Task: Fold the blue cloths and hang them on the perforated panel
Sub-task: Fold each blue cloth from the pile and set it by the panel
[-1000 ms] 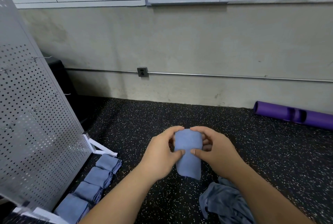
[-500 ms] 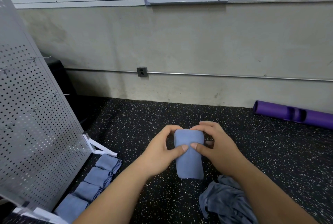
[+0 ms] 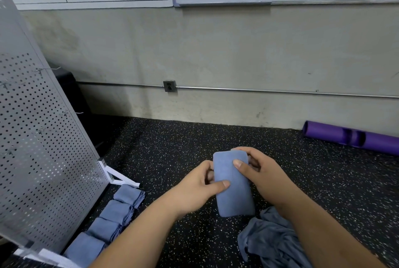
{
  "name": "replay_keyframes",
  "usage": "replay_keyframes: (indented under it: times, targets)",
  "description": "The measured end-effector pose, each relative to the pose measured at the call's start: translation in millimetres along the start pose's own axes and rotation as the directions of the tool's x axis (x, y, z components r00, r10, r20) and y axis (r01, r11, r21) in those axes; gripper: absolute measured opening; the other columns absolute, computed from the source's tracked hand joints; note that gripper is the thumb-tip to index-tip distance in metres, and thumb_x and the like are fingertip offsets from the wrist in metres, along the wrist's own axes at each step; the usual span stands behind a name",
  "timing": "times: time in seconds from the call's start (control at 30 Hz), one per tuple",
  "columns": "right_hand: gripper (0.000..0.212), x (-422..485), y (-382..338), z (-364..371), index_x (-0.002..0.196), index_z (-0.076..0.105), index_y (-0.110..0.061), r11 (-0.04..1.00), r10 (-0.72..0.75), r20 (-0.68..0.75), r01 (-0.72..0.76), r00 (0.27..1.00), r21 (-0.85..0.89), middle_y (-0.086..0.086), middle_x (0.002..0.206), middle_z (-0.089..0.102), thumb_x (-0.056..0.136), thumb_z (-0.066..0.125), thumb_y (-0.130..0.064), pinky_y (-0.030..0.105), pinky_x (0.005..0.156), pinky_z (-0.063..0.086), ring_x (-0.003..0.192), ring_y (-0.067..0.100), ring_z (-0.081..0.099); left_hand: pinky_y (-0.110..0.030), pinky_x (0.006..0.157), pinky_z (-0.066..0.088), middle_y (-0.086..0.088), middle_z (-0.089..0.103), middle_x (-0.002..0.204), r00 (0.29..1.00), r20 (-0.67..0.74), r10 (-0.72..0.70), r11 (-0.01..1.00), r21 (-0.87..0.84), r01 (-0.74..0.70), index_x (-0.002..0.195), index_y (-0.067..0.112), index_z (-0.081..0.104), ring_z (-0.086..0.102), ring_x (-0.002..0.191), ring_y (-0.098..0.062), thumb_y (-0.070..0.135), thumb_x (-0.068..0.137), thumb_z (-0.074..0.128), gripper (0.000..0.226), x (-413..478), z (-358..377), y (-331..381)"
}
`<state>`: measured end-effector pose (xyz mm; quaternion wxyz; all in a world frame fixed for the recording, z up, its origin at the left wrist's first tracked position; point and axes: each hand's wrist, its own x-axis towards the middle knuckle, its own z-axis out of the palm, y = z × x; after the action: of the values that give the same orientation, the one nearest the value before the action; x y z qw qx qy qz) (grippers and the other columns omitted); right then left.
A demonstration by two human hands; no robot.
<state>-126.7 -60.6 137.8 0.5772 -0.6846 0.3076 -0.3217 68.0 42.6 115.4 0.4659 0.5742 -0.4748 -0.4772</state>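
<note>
A folded blue cloth (image 3: 232, 185) hangs upright in the air between both hands, above the speckled floor. My left hand (image 3: 194, 188) pinches its left edge, thumb across the front. My right hand (image 3: 262, 172) grips its upper right side, thumb on the front. A row of several folded blue cloths (image 3: 112, 216) lies on the floor along the foot of the perforated panel (image 3: 41, 160), which leans at the left with small wire hooks on it. A loose heap of unfolded blue-grey cloths (image 3: 272, 244) lies under my right forearm.
A purple roll (image 3: 349, 137) lies by the wall at the right. The panel's white foot bracket (image 3: 117, 177) juts onto the floor. A dark box (image 3: 71, 95) stands behind the panel. A concrete wall with a pipe and whiteboards closes the back.
The cloth has tilted a little, its top shifted left. My left thumb slid lower on the front, and my right thumb moved higher up.
</note>
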Motion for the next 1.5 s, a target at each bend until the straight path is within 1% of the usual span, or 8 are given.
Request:
replay_keyframes:
  times: [0.17, 0.27, 0.47, 0.7, 0.87, 1.0, 1.3, 1.5]
  targets:
    - [0.056, -0.8, 1.1, 5.3, 0.144, 0.055, -0.027, 0.99, 0.135, 0.077, -0.138, 0.988, 0.036, -0.003, 0.121, 0.079, 0.093, 0.075, -0.039, 0.04, 0.1, 0.06, 0.114, 0.015, 0.075, -0.031, 0.094, 0.059, 0.002, 0.08, 0.112, 0.997, -0.078, 0.001, 0.985, -0.17, -0.015, 0.136, 0.011, 0.057, 0.075, 0.112, -0.017, 0.016, 0.106, 0.064, 0.032, -4.1, 0.4, 9.3]
    - [0.059, -0.3, 4.2, 6.8, 0.147, 0.05, -0.025, 0.982, 0.179, 0.154, -0.186, 0.972, 0.029, 0.002, 0.121, 0.079, 0.095, 0.078, -0.03, 0.051, 0.101, 0.06, 0.113, 0.021, 0.076, -0.034, 0.097, 0.06, 0.0, 0.079, 0.118, 0.992, -0.127, 0.002, 0.97, -0.242, -0.033, 0.141, 0.017, 0.056, 0.073, 0.117, -0.02, 0.021, 0.107, 0.062, 0.035, -4.3, 0.6, 12.8]
    - [0.049, 3.3, 7.2, 11.3, 0.146, 0.055, -0.021, 0.989, 0.148, -0.022, -0.148, 0.989, 0.027, 0.001, 0.109, 0.082, 0.101, 0.073, -0.022, 0.026, 0.079, 0.063, 0.101, 0.016, 0.079, -0.05, 0.099, 0.062, -0.007, 0.078, 0.117, 0.999, -0.033, -0.038, 0.963, -0.267, 0.028, 0.153, 0.042, 0.038, 0.075, 0.116, -0.027, 0.025, 0.102, 0.072, 0.064, -6.1, 1.3, 9.0]
    - [0.047, 9.5, 12.9, 32.0, 0.142, 0.055, -0.025, 0.974, 0.225, 0.016, -0.226, 0.974, 0.023, 0.001, 0.11, 0.082, 0.1, 0.074, -0.027, 0.03, 0.078, 0.064, 0.097, 0.017, 0.08, -0.053, 0.095, 0.062, -0.021, 0.076, 0.119, 0.987, -0.144, -0.072, 0.962, -0.273, 0.031, 0.157, 0.043, 0.035, 0.076, 0.11, -0.034, 0.018, 0.088, 0.088, 0.091, -5.0, -12.2, -14.5]
    - [0.044, 15.0, 21.6, 65.0, 0.14, 0.055, -0.028, 0.968, 0.245, 0.159, -0.25, 0.956, 0.008, 0.006, 0.116, 0.08, 0.101, 0.073, -0.022, 0.047, 0.089, 0.066, 0.103, 0.023, 0.079, -0.046, 0.096, 0.063, -0.014, 0.076, 0.112, 0.916, -0.388, -0.1, 0.988, -0.145, 0.047, 0.161, 0.04, 0.034, 0.078, 0.1, -0.019, 0.029, 0.088, 0.089, 0.092, -18.7, -29.4, -34.8]
    - [0.042, 25.8, 40.9, 103.8, 0.142, 0.057, -0.022, 0.967, 0.254, 0.143, -0.249, 0.957, -0.047, 0.008, 0.112, 0.08, 0.102, 0.071, -0.018, 0.048, 0.084, 0.067, 0.098, 0.024, 0.08, -0.043, 0.087, 0.066, -0.017, 0.073, 0.117, 0.888, -0.41, -0.21, 0.949, -0.304, 0.084, 0.163, 0.035, 0.03, 0.079, 0.099, -0.024, 0.029, 0.095, 0.082, 0.086, -37.4, -52.4, -51.9]
    - [0.055, 37.7, 96.9, 211.2, 0.148, 0.048, -0.048, 0.949, 0.277, 0.288, -0.215, 0.917, -0.229, -0.004, 0.121, 0.074, 0.102, 0.07, -0.029, 0.035, 0.07, 0.066, 0.098, 0.017, 0.077, -0.035, 0.088, 0.064, -0.01, 0.076, 0.113, 0.781, -0.529, -0.33, 0.933, -0.307, 0.187, 0.165, 0.033, 0.029, 0.078, 0.099, -0.02, 0.017, 0.099, 0.075, 0.082, -102.3, -110.4, -122.7]
    - [0.057, 34.8, 146.3, 289.6, 0.139, 0.05, -0.069, 0.934, 0.31, 0.393, -0.201, 0.866, -0.295, -0.018, 0.138, 0.066, 0.095, 0.069, -0.038, 0.048, 0.104, 0.059, 0.122, 0.01, 0.067, -0.04, 0.099, 0.06, -0.006, 0.08, 0.101, 0.64, -0.647, -0.415, 0.89, -0.434, 0.139, 0.163, 0.035, 0.032, 0.078, 0.1, -0.019, 0.02, 0.096, 0.08, 0.084, -140.9, -140.1, -195.9]
